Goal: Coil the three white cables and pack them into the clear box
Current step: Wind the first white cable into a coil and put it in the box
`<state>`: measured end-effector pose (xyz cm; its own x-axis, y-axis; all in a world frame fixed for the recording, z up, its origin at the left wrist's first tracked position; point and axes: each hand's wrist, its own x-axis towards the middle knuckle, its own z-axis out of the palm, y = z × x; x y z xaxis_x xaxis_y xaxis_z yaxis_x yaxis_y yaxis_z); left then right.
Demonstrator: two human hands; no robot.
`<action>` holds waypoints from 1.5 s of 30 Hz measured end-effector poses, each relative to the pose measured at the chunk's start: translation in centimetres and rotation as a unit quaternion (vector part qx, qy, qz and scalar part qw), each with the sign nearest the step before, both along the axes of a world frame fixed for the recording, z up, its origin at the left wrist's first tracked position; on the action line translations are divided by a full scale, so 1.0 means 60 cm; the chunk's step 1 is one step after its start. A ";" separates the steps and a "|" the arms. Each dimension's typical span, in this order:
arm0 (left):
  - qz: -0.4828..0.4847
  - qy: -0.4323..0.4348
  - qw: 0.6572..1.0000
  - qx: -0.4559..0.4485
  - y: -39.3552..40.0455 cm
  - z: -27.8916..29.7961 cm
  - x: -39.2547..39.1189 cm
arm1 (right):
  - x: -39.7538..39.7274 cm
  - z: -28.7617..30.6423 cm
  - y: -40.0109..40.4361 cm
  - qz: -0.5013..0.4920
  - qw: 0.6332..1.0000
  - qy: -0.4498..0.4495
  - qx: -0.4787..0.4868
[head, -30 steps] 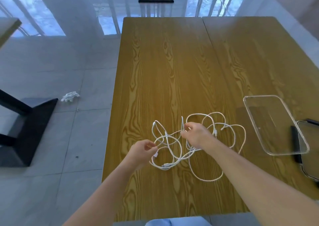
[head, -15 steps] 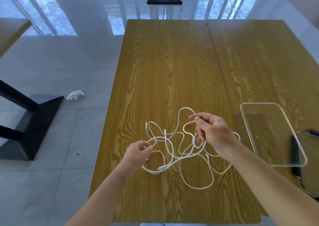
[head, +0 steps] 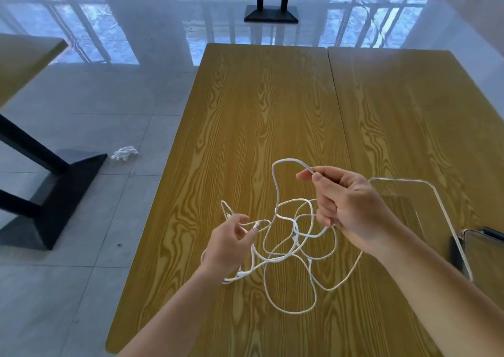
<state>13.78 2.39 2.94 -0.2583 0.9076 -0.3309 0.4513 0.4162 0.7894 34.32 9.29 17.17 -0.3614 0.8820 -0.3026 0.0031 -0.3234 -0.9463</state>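
Appeared only as two bare hands and two bare forearms. Showed a left hand point(head: 229, 243) with smooth skin across its back and faint creases at the wrist. Showed a slim left forearm point(head: 174, 315), uncovered right down to the lower edge of the view. Showed a right hand point(head: 346, 203) that looked larger in the wide lens, with a short, trimmed thumbnail point(head: 316, 177). Showed a right forearm point(head: 436, 288) uncovered to the lower right corner. Carried finer marks too small to tell.
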 end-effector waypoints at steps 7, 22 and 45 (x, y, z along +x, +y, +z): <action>-0.001 0.112 0.988 -0.110 0.003 -0.015 0.049 | 0.027 0.002 0.006 0.009 0.999 0.042 -0.011; 0.101 -0.176 0.978 -0.045 -0.006 0.006 0.069 | 0.097 -0.036 0.039 0.006 0.999 0.015 -0.052; -0.001 -0.290 0.953 0.087 0.049 0.162 0.089 | 0.085 -0.120 0.093 0.090 0.981 -0.172 -0.018</action>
<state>19.15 5.30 12.65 -0.0752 0.9621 -0.2623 -0.0819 0.2562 0.9632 39.45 14.88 9.95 -0.3813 0.7996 -0.4639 0.3810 -0.3213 -0.8670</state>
